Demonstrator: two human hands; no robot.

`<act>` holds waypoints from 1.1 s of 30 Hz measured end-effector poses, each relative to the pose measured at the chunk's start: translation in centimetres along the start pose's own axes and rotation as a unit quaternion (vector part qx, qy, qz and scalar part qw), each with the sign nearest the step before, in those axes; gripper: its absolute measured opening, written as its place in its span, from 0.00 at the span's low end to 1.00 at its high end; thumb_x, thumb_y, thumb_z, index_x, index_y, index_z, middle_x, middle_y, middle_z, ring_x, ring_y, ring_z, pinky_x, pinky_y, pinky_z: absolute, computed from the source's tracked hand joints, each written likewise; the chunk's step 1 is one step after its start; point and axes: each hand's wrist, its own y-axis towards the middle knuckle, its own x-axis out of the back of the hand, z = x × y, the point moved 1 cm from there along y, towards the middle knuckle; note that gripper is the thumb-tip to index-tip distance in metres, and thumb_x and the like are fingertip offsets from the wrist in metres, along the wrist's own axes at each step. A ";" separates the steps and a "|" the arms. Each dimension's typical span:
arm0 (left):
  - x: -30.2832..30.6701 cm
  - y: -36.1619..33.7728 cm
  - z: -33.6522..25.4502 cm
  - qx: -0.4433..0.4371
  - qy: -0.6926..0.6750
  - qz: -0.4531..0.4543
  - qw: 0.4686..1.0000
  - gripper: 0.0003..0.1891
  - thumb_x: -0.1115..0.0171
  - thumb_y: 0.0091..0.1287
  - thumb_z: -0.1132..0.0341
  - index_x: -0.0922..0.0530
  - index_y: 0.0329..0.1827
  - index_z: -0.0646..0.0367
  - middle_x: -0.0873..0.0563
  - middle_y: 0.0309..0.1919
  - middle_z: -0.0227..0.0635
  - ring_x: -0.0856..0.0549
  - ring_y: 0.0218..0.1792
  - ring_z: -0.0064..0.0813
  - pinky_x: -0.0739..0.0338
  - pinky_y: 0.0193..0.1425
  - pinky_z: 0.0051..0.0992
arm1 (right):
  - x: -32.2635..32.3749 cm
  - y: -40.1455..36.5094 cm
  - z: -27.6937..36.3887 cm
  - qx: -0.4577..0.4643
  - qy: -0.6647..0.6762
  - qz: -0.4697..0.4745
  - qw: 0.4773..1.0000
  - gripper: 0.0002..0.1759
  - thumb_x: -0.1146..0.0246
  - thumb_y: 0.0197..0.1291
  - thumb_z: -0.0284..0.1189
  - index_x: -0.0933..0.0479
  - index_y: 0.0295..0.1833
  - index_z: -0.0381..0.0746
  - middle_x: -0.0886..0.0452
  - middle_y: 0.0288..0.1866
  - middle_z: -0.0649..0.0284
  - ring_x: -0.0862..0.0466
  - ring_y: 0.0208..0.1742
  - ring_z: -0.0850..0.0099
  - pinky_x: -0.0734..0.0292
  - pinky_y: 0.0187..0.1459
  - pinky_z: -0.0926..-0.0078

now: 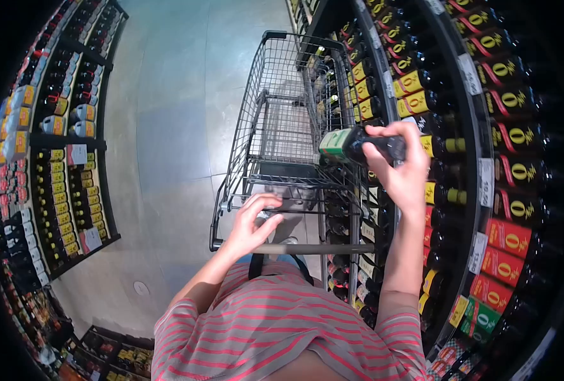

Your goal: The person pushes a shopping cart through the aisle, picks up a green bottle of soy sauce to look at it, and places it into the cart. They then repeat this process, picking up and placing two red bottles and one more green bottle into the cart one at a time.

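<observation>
Grey floor (167, 127), bottle shelves (72, 190) on both sides. The right hand (399, 171) clasps a bottle (352, 145) over the cart (282, 95). The left hand (253, 222) curls on its rail (313, 209), grip unclear.

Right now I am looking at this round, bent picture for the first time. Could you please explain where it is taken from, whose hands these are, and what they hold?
There is no machine here. A person wears one camera on the head, and it looks forward and down. Its wide lens bends the edges of the picture. The striped shirt at the bottom and both hands therefore belong to that person. The right hand holds a dark bottle with a green label, turned sideways above a wire shopping cart. The left hand is at the near end of the cart, just above the handle. I cannot tell whether its fingers grip the wire. Shelves full of bottles stand on both sides of a grey floor.
</observation>
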 end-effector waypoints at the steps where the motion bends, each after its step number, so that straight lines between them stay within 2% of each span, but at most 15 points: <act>1: 0.5 -0.7 0.7 0.030 0.016 -0.014 0.999 0.12 0.32 0.64 0.71 0.19 0.49 0.63 0.14 0.51 0.42 0.17 0.58 0.40 0.26 0.63 0.35 | -1.2 1.2 -2.3 -0.011 -0.048 0.022 0.999 0.18 0.27 0.55 0.26 0.28 0.47 0.38 0.11 0.45 0.57 0.11 0.39 0.70 0.17 0.40 0.72; 3: 1.2 -1.8 1.3 0.061 0.023 -0.019 0.998 0.12 0.32 0.64 0.71 0.19 0.49 0.64 0.14 0.49 0.42 0.16 0.55 0.39 0.24 0.61 0.34 | -4.0 3.5 -7.2 -0.013 -0.089 0.049 0.995 0.19 0.27 0.55 0.30 0.27 0.47 0.38 0.12 0.43 0.54 0.10 0.41 0.61 0.17 0.43 0.66; 5: 1.6 -2.5 2.0 0.089 0.030 -0.026 0.995 0.11 0.32 0.64 0.72 0.19 0.48 0.64 0.13 0.47 0.42 0.15 0.53 0.39 0.23 0.59 0.32 | -6.8 5.0 -12.3 -0.039 -0.120 0.098 0.987 0.19 0.27 0.54 0.30 0.27 0.47 0.39 0.13 0.38 0.51 0.11 0.40 0.56 0.18 0.43 0.64; 7: 1.7 -3.0 2.7 0.059 0.051 -0.040 0.996 0.11 0.31 0.63 0.73 0.19 0.47 0.64 0.13 0.45 0.42 0.14 0.48 0.41 0.21 0.54 0.34 | -9.7 5.6 -15.9 -0.076 -0.172 0.133 0.973 0.18 0.28 0.53 0.30 0.26 0.47 0.40 0.15 0.33 0.51 0.12 0.38 0.54 0.19 0.43 0.63; 8: 1.9 -3.0 2.6 0.072 0.032 -0.042 0.996 0.12 0.31 0.62 0.75 0.20 0.48 0.64 0.13 0.45 0.42 0.14 0.48 0.42 0.21 0.54 0.34 | -11.0 5.8 -18.2 -0.077 -0.169 0.157 0.970 0.17 0.29 0.52 0.29 0.24 0.48 0.40 0.15 0.31 0.52 0.12 0.37 0.55 0.19 0.42 0.63; 11: 2.0 -2.8 2.5 0.097 0.011 -0.058 0.994 0.12 0.33 0.62 0.76 0.19 0.48 0.65 0.13 0.47 0.44 0.14 0.51 0.40 0.22 0.57 0.32 | -14.2 5.6 -24.4 -0.095 -0.157 0.215 0.959 0.18 0.30 0.50 0.27 0.22 0.49 0.41 0.15 0.34 0.53 0.12 0.39 0.56 0.19 0.44 0.64; 14: 2.1 -2.9 2.8 0.093 0.016 -0.059 0.994 0.14 0.34 0.60 0.78 0.20 0.50 0.66 0.13 0.47 0.45 0.14 0.51 0.41 0.21 0.57 0.33 | -16.5 5.2 -28.7 -0.115 -0.169 0.245 0.948 0.20 0.31 0.49 0.27 0.21 0.50 0.39 0.14 0.41 0.50 0.13 0.46 0.54 0.20 0.49 0.60; 17: 2.3 -2.1 2.7 0.067 0.024 -0.070 0.995 0.13 0.31 0.59 0.77 0.20 0.48 0.66 0.13 0.46 0.44 0.14 0.48 0.43 0.20 0.53 0.34 | -17.8 4.6 -30.1 -0.131 -0.191 0.303 0.924 0.22 0.32 0.50 0.27 0.22 0.53 0.38 0.14 0.44 0.46 0.14 0.50 0.50 0.20 0.53 0.60; 20: 2.4 -2.1 3.1 0.056 0.006 -0.059 0.997 0.13 0.30 0.60 0.75 0.20 0.47 0.67 0.13 0.46 0.46 0.13 0.48 0.44 0.19 0.54 0.34 | -18.6 3.3 -33.7 -0.079 -0.180 0.317 0.928 0.23 0.31 0.50 0.26 0.23 0.54 0.38 0.15 0.42 0.46 0.14 0.49 0.50 0.20 0.51 0.60; 23: 2.4 -2.2 3.4 0.073 -0.005 -0.055 0.996 0.14 0.32 0.62 0.75 0.20 0.50 0.68 0.13 0.48 0.48 0.14 0.50 0.44 0.21 0.56 0.35 | -18.4 2.6 -35.2 -0.135 -0.181 0.342 0.912 0.23 0.30 0.50 0.26 0.24 0.54 0.38 0.15 0.42 0.46 0.14 0.47 0.50 0.21 0.49 0.60; 29: 2.1 -1.8 3.4 0.076 0.002 -0.069 0.995 0.13 0.29 0.61 0.74 0.19 0.47 0.65 0.13 0.46 0.45 0.13 0.48 0.43 0.19 0.53 0.34 | -17.7 2.1 -35.8 -0.141 -0.167 0.321 0.922 0.24 0.28 0.50 0.26 0.25 0.54 0.38 0.16 0.41 0.45 0.15 0.47 0.48 0.21 0.48 0.57; 31: 2.1 -1.8 3.4 0.075 0.005 -0.070 0.995 0.13 0.29 0.61 0.74 0.19 0.47 0.65 0.13 0.46 0.45 0.13 0.48 0.43 0.19 0.53 0.34 | -17.9 2.0 -35.8 -0.124 -0.185 0.341 0.913 0.26 0.25 0.48 0.27 0.25 0.53 0.36 0.15 0.42 0.48 0.14 0.48 0.53 0.21 0.51 0.62; 33: 2.1 -1.7 3.2 0.075 0.005 -0.075 0.994 0.13 0.29 0.61 0.74 0.19 0.47 0.65 0.13 0.46 0.45 0.13 0.48 0.43 0.20 0.53 0.34 | -17.8 2.0 -35.5 -0.136 -0.191 0.358 0.904 0.27 0.24 0.48 0.29 0.26 0.53 0.35 0.16 0.44 0.48 0.15 0.50 0.52 0.22 0.53 0.61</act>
